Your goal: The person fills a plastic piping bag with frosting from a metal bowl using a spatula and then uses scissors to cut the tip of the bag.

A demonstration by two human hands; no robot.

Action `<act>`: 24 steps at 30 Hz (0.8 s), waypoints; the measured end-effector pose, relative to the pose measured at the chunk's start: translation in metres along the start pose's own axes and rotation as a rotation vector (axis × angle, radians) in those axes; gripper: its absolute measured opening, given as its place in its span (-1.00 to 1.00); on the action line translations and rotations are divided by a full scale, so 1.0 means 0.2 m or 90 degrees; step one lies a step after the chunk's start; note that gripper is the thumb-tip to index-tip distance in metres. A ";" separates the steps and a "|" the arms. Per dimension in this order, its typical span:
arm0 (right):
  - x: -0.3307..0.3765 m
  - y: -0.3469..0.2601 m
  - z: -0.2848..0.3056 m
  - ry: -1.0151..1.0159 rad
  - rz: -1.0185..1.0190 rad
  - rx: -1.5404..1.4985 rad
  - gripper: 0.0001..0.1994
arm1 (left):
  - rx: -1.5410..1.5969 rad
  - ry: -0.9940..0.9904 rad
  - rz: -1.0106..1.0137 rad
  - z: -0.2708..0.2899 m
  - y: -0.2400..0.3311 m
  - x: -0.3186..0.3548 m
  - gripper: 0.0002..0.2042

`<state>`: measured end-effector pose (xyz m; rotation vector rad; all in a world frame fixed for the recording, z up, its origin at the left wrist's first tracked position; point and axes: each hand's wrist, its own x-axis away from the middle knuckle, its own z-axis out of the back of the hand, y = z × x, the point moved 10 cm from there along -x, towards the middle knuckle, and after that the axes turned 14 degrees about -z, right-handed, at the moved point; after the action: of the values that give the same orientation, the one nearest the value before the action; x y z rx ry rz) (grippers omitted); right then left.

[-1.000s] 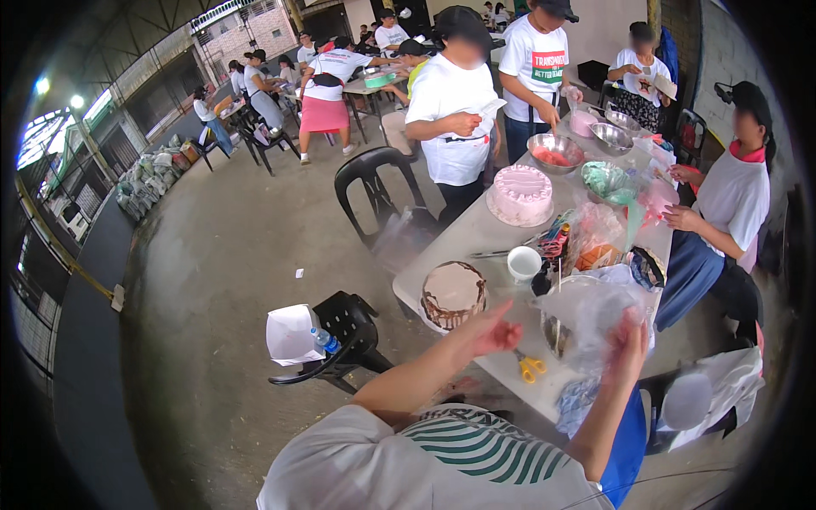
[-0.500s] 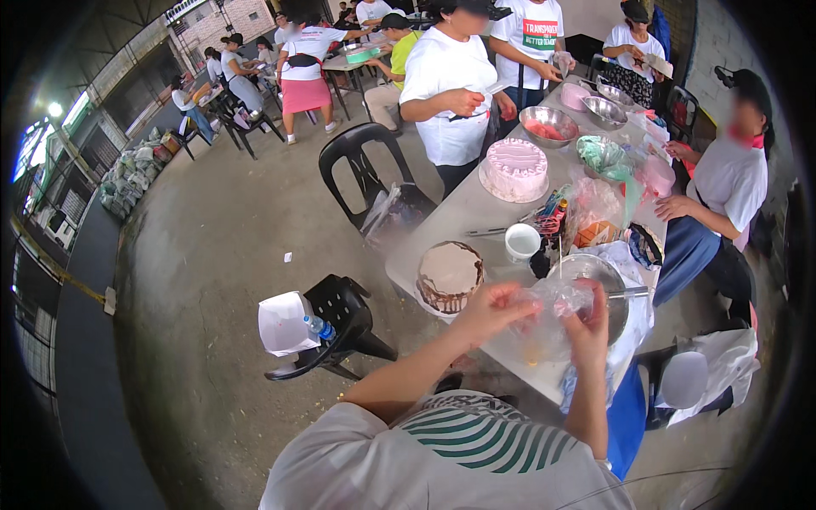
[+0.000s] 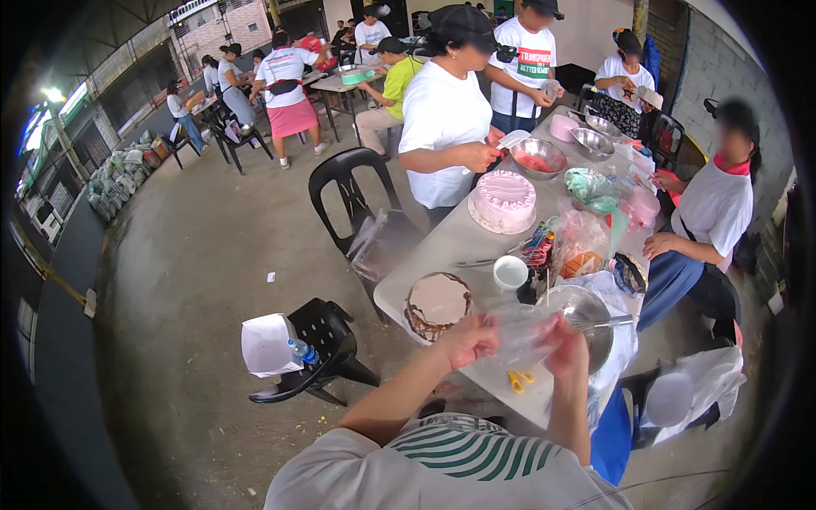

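A clear plastic bag (image 3: 518, 333) is stretched between my two hands above the near end of the table. My left hand (image 3: 469, 340) pinches one end of it, and my right hand (image 3: 564, 343) grips the other. Just beyond my left hand sits a round cake (image 3: 439, 301) with a pale top and brown drips down its side. Yellow-handled scissors (image 3: 519, 381) lie on the table below the bag. Close to my right hand is a metal bowl (image 3: 595, 344) with a whisk (image 3: 605, 322) across it.
A white cup (image 3: 510, 273) and a pink frosted cake (image 3: 502, 202) stand farther along the table (image 3: 416, 263). Other people work around its far side, one near a bowl of pink frosting (image 3: 539, 158). Black chairs (image 3: 327, 340) stand to the left.
The bag, bunched between my hands before, is now drawn out flatter. The scissors under it have come into plain sight. My view has shifted slightly.
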<state>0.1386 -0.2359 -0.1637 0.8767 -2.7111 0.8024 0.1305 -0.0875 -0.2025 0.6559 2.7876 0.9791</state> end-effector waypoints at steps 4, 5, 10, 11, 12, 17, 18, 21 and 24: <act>-0.05 -0.03 0.17 0.025 0.016 0.014 -0.85 | -0.353 0.177 -0.033 -0.08 0.04 -0.02 -0.58; -0.01 0.03 0.11 0.113 -0.009 -0.026 -0.82 | -0.355 0.178 -0.030 -0.08 0.04 -0.02 -0.58; 0.12 -0.02 -0.11 0.095 0.167 0.242 -0.46 | -0.541 0.224 -0.235 0.06 0.22 -0.09 -0.48; 0.07 -0.01 -0.08 0.091 0.162 0.447 -0.56 | -0.543 0.214 -0.223 0.04 0.18 -0.10 -0.48; 0.05 0.03 -0.06 0.084 0.150 0.651 -0.64 | -0.527 0.166 -0.294 -0.03 0.19 -0.11 -0.52; 0.06 -0.09 -0.03 0.370 0.358 0.882 -0.71 | -0.681 0.035 -0.370 -0.19 0.20 -0.11 -0.65; 0.05 -0.09 -0.02 0.379 0.355 0.876 -0.71 | -0.822 -0.016 -0.412 -0.26 0.22 -0.08 -0.66; 0.07 -0.09 -0.05 0.447 0.290 0.974 -0.57 | -1.029 -0.098 -0.450 -0.35 0.20 -0.03 -0.64; 0.08 -0.05 0.00 0.446 0.218 1.043 -0.40 | -1.110 -0.099 -0.373 -0.38 0.16 -0.06 -0.59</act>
<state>0.1324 -0.2504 -0.1534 0.0841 -1.1531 2.7404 0.1346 -0.1145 -0.1237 -0.3220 0.9433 2.2328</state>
